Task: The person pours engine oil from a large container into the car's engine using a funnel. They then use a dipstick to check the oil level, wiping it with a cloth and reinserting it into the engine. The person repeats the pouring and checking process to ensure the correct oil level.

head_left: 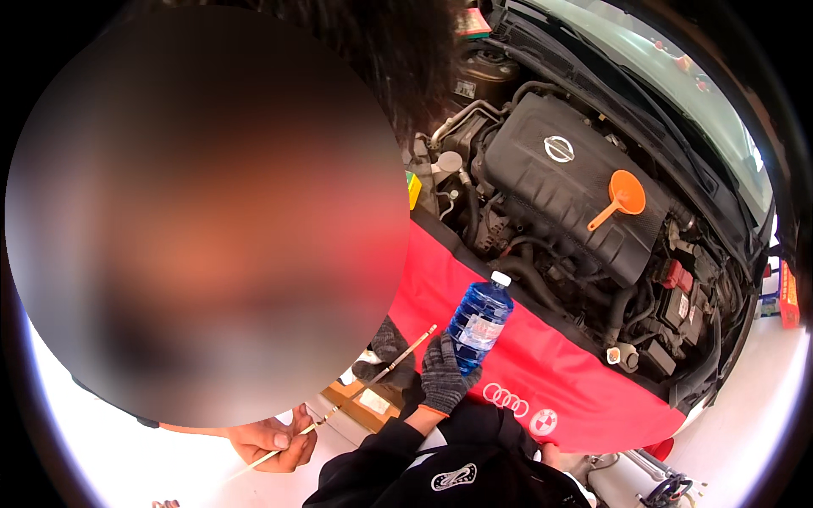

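"What is the left hand (449, 372) holding?"
"It's holding a bottle (479, 320) of blue liquid, capped, in front of the red cloth (559, 347)."
"And the right hand (388, 345)?"
"It's hiding near a stick (415, 348); I can't tell its grip."

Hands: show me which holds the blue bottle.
The gloved hand farther right in view, around the bottle; the other gloved hand is clear of it; a bare hand holds a stick.
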Available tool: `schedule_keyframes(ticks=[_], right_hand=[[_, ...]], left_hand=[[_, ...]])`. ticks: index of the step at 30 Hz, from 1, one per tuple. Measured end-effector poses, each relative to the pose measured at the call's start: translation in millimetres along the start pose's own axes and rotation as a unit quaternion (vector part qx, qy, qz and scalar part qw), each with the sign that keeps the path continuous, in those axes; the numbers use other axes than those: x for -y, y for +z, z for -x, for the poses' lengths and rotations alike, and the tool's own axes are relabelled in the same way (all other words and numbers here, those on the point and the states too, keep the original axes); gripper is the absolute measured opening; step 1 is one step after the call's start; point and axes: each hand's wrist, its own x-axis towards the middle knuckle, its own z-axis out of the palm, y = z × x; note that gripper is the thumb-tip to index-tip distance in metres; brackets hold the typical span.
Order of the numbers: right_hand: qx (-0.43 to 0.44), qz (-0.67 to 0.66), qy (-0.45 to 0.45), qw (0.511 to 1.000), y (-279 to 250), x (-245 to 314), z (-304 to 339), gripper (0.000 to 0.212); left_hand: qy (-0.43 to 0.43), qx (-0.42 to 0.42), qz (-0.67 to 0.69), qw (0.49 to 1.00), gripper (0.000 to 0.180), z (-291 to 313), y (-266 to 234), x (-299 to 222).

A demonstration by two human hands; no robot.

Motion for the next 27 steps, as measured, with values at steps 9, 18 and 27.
schedule_keyframes(ticks=[9, 18, 27], right_hand=[[0.010, 0.046, 0.004, 0.999, -2.7, 7.0, 2.4, 0.023], [0.018, 0.064, 0.004, 0.998, -3.8, 5.5, 5.9, 0.023], [0.024, 0.075, 0.002, 0.997, -4.7, 4.1, 5.5, 0.022]], left_hand=[[-0.019, 0.014, 0.003, 1.000, 0.105, 2.4, 4.3, 4.4], [-0.016, 0.016, 0.001, 1.000, 0.106, -2.6, -2.5, 0.1], [-0.019, 0.008, 0.005, 1.000, 0.104, -1.2, 0.4, 1.9]])
